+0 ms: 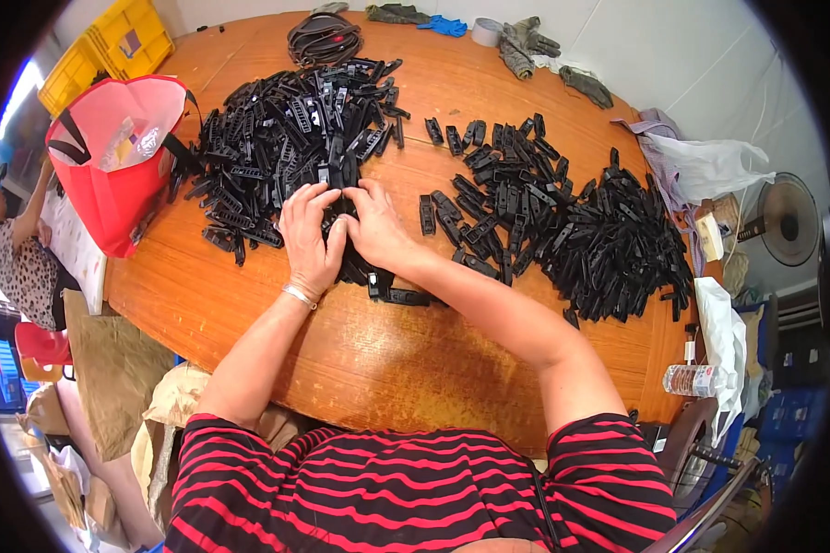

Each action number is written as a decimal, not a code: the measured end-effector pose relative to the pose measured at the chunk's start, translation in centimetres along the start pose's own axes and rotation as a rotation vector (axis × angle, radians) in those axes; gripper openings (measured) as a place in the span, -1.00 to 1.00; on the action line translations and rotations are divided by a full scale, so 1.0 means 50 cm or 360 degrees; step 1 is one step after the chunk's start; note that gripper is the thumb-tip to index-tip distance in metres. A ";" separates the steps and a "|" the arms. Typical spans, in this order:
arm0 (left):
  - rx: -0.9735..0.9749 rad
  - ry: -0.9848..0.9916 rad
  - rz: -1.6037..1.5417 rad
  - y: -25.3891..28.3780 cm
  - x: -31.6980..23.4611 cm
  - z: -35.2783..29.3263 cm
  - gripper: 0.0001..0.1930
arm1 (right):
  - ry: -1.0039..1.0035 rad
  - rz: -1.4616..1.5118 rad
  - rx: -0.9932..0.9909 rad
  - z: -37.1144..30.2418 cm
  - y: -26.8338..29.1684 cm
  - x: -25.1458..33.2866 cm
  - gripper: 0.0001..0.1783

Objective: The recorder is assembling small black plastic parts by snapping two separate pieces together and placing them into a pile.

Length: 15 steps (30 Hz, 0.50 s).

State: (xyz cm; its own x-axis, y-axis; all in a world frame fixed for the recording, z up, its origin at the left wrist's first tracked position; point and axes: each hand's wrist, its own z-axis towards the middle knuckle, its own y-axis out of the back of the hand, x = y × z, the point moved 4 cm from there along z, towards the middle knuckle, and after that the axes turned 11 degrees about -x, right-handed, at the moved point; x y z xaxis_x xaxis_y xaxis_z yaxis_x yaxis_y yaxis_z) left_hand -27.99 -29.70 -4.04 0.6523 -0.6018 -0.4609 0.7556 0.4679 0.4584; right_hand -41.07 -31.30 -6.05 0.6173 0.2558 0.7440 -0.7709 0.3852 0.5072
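At the near edge of a large pile of black plastic parts (281, 129), my two hands are close together with fingertips nearly meeting. My left hand (308, 238) is closed, its thumb and fingers on a small black plastic part that is mostly hidden. My right hand (378, 232) pinches at the same spot from the other side. Just below the hands lie a few loose black parts (406, 297). Off to the right, a looser group of black parts (516, 189) runs into a dense heap of slim black pieces (613, 244).
A red bag (111, 198) stands at the table's left, before yellow crates (129, 37). Coiled dark straps (325, 39), gloves (526, 46) and a tape roll (487, 32) line the far edge. A bottle (696, 380) and fan (784, 221) are right. Another person (29, 249) is at left.
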 end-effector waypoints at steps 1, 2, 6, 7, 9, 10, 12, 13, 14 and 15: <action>-0.0009 0.0020 -0.0003 0.004 0.005 -0.001 -0.61 | 0.0011 0.0002 0.0222 0.011 0.020 0.016 -0.60; -0.0007 0.0014 -0.0013 0.001 0.002 0.000 -0.61 | 0.0012 -0.0008 0.0429 0.019 0.042 0.013 -0.64; 0.0037 -0.0003 -0.0004 -0.001 -0.008 0.003 -0.65 | 0.0408 -0.0799 -0.0088 0.159 0.117 -0.079 -0.74; 0.0049 -0.0013 0.0005 -0.001 -0.008 0.003 -0.65 | 0.0294 -0.1033 -0.0004 0.187 0.134 -0.096 -0.68; 0.0055 -0.0031 0.0018 -0.002 -0.008 0.004 -0.66 | 0.0233 -0.1370 0.0165 0.218 0.155 -0.139 -0.54; 0.0065 -0.0020 0.0009 -0.008 -0.010 0.003 -0.66 | 0.0194 -0.1428 0.0225 0.223 0.164 -0.169 -0.51; 0.0073 -0.0004 0.0005 -0.008 -0.009 0.003 -0.66 | 0.0127 -0.1286 0.0175 0.207 0.184 -0.210 -0.49; 0.0072 -0.0034 0.0039 -0.007 -0.010 0.002 -0.67 | 0.0129 -0.1286 0.0183 0.193 0.185 -0.208 -0.49; 0.0073 -0.0065 0.0067 -0.008 -0.013 0.001 -0.68 | 0.0112 -0.1195 0.0178 0.174 0.189 -0.208 -0.49; 0.0078 -0.0050 0.0092 -0.006 -0.014 0.002 -0.69 | 0.0092 -0.1108 0.0169 0.158 0.197 -0.208 -0.49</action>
State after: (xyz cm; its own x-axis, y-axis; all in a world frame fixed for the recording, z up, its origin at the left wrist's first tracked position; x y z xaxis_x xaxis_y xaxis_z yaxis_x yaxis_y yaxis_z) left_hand -28.67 -29.49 -3.75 0.6921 -0.5950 -0.4087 0.7122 0.4709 0.5206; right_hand -56.32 -37.15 -5.36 0.9777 0.0289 0.2082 -0.2029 0.3884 0.8989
